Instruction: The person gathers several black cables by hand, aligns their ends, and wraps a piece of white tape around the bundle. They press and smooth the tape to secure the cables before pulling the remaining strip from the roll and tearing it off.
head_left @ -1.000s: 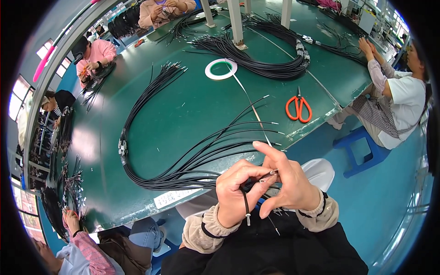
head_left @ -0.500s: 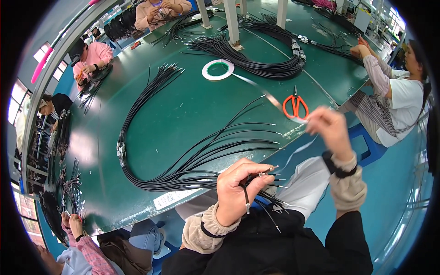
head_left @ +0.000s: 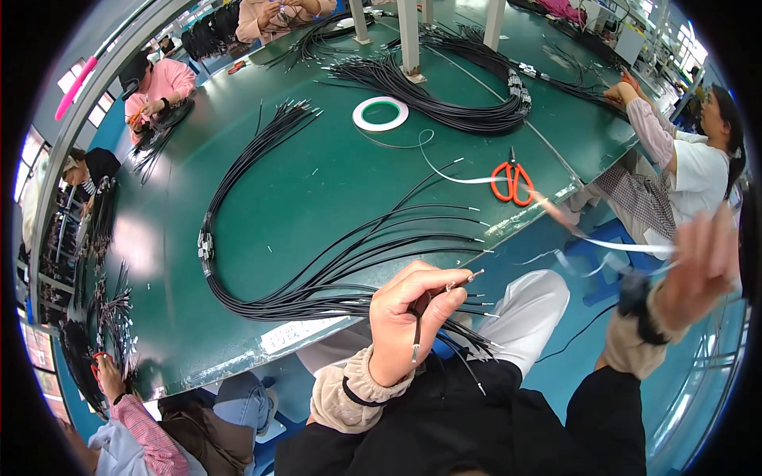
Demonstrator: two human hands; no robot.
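Observation:
My left hand (head_left: 413,317) is closed around a bunch of thin black wires (head_left: 333,270) near the green table's front edge. Their metal-tipped ends stick out past my fingers. Far out to the right, blurred, my right hand (head_left: 702,266) pinches the end of a white tape strip (head_left: 468,179). The strip runs back across the table toward a white tape roll (head_left: 380,113). Red-handled scissors (head_left: 512,181) lie beside the strip.
The green table (head_left: 317,174) carries more black wire bundles (head_left: 444,95) at the back. A person in white (head_left: 683,170) works at the right edge, another in pink (head_left: 163,83) at the far left. Blue floor and a blue stool (head_left: 611,238) lie right.
My right hand left the wires at my left hand and swung far right, drawing the white tape strip out from the roll. My left hand stayed put on the wires.

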